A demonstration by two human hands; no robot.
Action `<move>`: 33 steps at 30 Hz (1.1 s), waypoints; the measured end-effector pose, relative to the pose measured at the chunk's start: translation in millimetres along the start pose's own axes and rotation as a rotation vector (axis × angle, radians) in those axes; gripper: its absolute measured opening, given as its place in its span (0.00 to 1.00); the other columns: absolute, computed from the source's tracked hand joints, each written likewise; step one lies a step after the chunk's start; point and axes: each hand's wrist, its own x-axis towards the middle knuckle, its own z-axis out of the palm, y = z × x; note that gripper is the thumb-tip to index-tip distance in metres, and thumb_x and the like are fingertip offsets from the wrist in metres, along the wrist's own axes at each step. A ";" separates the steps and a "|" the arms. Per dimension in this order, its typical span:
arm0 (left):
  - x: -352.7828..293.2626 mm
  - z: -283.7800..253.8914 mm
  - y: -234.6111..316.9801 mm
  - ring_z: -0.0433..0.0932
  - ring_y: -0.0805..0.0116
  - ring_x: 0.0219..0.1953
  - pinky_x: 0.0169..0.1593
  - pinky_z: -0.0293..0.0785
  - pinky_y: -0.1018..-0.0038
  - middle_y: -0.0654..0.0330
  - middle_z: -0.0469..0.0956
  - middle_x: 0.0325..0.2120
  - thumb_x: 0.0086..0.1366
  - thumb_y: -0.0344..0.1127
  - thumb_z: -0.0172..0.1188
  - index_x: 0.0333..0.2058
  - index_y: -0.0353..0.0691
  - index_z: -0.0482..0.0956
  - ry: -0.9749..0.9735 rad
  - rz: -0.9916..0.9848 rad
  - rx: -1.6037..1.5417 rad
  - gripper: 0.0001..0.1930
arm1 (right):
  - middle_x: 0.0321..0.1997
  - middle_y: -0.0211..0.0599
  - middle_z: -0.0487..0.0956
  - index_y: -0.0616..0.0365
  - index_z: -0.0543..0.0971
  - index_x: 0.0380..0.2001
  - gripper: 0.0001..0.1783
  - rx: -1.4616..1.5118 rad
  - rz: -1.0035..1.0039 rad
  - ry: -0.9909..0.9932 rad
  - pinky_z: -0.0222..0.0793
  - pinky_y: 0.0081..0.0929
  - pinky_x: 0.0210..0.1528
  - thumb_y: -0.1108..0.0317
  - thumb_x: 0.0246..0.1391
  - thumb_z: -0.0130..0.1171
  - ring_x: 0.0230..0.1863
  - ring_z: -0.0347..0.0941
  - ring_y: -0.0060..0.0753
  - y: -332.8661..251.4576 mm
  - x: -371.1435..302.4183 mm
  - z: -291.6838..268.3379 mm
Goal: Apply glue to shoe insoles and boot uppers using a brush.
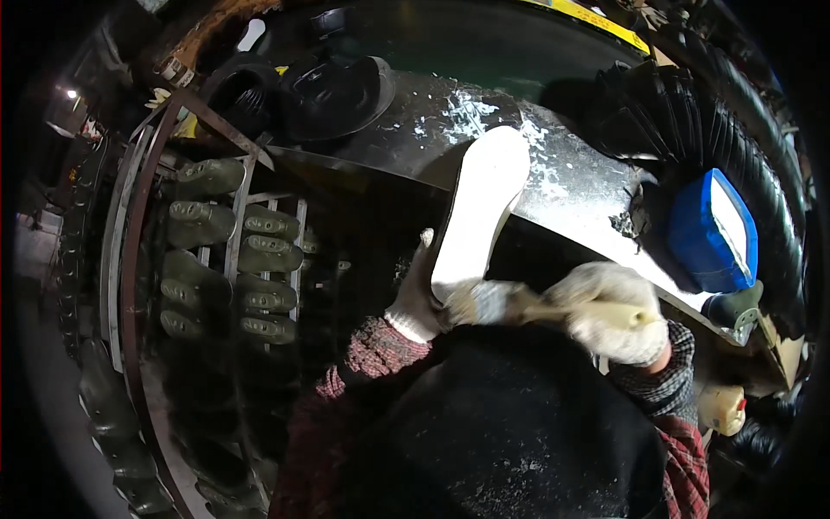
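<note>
A white shoe sole (486,195) stands out at the middle, its toe end toward the bench and its heel end near me. My left hand (415,298), in a pale work glove, is closed around the heel end from the left; most of its fingers are hidden. In a similar, dirtier glove, my right hand (612,311) grips the wooden handle of a paint brush (494,303). The bristles point left and appear to touch the sole's heel end. Slight blur covers the brush.
A metal workbench (398,147) with white smears crosses ahead. On its right stands a blue container (689,229) with white contents, near stacked black, ribbed pieces (683,112). A black bowl-like thing (333,99) lies at the back left. A metal rack (138,285) holds several dark green foot-shaped pieces (270,253).
</note>
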 end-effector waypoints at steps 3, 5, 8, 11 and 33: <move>31.9 -75.9 24.5 0.82 0.48 0.25 0.15 0.78 0.63 0.41 0.73 0.52 0.62 0.74 0.45 0.63 0.43 0.63 -0.531 -0.318 -0.008 0.44 | 0.40 0.38 0.82 0.64 0.80 0.42 0.18 0.224 0.292 0.012 0.76 0.24 0.42 0.60 0.56 0.66 0.41 0.78 0.27 11.1 25.7 2.2; 45.0 -100.6 27.2 0.82 0.43 0.25 0.14 0.77 0.64 0.38 0.75 0.49 0.60 0.75 0.46 0.64 0.43 0.62 -0.589 -0.448 -0.045 0.46 | 0.40 0.37 0.82 0.65 0.79 0.44 0.19 0.208 0.326 0.281 0.75 0.22 0.44 0.59 0.57 0.65 0.42 0.77 0.24 54.9 27.1 -34.3; 41.0 -99.5 19.6 0.82 0.45 0.24 0.16 0.79 0.58 0.34 0.75 0.44 0.61 0.74 0.47 0.66 0.39 0.57 -0.547 -0.266 -0.088 0.48 | 0.43 0.37 0.82 0.65 0.78 0.47 0.16 0.118 0.166 0.579 0.74 0.21 0.48 0.65 0.61 0.61 0.45 0.76 0.24 85.3 37.9 -74.8; 48.5 -108.0 24.3 0.79 0.46 0.18 0.08 0.72 0.61 0.33 0.71 0.49 0.61 0.73 0.47 0.65 0.34 0.55 -0.651 -0.167 -0.061 0.49 | 0.41 0.40 0.80 0.58 0.78 0.51 0.18 -0.514 -0.208 0.381 0.73 0.27 0.46 0.73 0.56 0.63 0.45 0.77 0.33 87.8 73.2 -75.3; 96.1 100.9 102.2 0.79 0.55 0.44 0.51 0.81 0.64 0.49 0.78 0.43 0.71 0.34 0.53 0.48 0.30 0.72 -0.459 0.565 0.037 0.13 | 0.36 0.40 0.78 0.57 0.80 0.42 0.20 -0.750 -0.276 0.192 0.71 0.35 0.37 0.79 0.41 0.69 0.36 0.76 0.44 8.9 20.9 -6.5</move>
